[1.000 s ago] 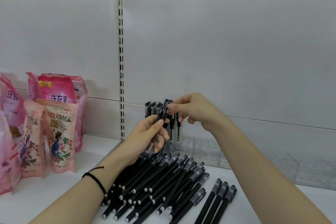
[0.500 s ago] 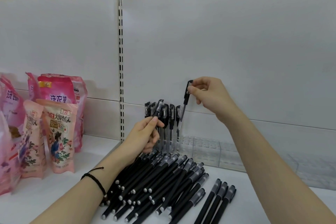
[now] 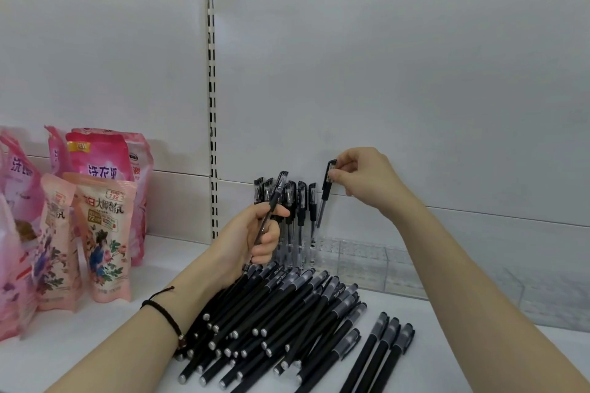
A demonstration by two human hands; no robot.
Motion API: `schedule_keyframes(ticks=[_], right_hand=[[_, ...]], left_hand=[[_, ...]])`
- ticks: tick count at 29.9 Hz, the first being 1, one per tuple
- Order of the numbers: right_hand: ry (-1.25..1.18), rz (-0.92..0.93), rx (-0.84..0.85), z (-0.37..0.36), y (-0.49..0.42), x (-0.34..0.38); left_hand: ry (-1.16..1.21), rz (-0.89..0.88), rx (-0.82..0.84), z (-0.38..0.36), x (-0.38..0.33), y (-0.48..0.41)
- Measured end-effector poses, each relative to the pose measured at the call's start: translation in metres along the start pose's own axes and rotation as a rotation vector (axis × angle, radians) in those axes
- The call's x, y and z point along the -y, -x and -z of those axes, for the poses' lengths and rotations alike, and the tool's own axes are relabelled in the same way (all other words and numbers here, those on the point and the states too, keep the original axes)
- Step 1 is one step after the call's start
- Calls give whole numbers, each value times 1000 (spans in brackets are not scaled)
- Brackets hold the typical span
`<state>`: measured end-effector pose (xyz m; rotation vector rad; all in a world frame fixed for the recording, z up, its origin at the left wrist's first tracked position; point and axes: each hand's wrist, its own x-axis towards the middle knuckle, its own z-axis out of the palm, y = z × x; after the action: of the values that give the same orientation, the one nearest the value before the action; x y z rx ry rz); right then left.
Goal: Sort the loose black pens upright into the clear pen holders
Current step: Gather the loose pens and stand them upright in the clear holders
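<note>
We pinch cap of one pen (image 3: 323, 201) with right hand (image 3: 362, 180), tip near top of clear pen holder (image 3: 360, 260). Risk, as we judge: pen is tilted, so tip can miss slot or knock standing pens (image 3: 295, 210) just beside. Left hand (image 3: 249, 241) grips second pen (image 3: 274, 198). Holder: row of pens upright at left end, other slots look bare. Loose pile (image 3: 281, 313) lies on shelf (image 3: 79, 351), near holder; forearm sweep can scatter it.

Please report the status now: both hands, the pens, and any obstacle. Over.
Left grip holds one pen. Right grip pinches another pen by its cap, tilted, tip over the holder, not yet in. Pile lies in front; nothing blocks.
</note>
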<state>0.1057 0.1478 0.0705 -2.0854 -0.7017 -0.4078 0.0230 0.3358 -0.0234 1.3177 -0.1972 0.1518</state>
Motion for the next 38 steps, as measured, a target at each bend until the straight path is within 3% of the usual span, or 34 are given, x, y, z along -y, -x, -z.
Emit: schedule_keyframes(ticks=[6, 10, 12, 17, 20, 25, 30, 34, 38], right_hand=[[223, 19, 254, -20, 8, -5], [425, 1, 132, -25, 4, -5], [296, 6, 54, -21, 6, 3], [-221, -96, 238, -19, 16, 22], [-406, -150, 228, -30, 21, 23], [-572, -221, 61, -36, 27, 25], [-509, -172, -212, -18, 23, 19], [-417, -126, -309, -12, 23, 12], [-342, -89, -285, -18, 23, 8]], left_hand=[[-63, -29, -4, 0, 2, 0], [-54, -36, 12, 1, 2, 0], [-68, -46, 40, 0, 1, 0], [-105, -46, 84, -6, 2, 1], [-154, -53, 97, -6, 2, 2], [-552, -158, -49, -10, 2, 6], [-1368, -284, -85, -17, -1, 20], [-1755, -414, -66, -18, 1, 30], [-1865, -524, -121, -7, 10, 37]])
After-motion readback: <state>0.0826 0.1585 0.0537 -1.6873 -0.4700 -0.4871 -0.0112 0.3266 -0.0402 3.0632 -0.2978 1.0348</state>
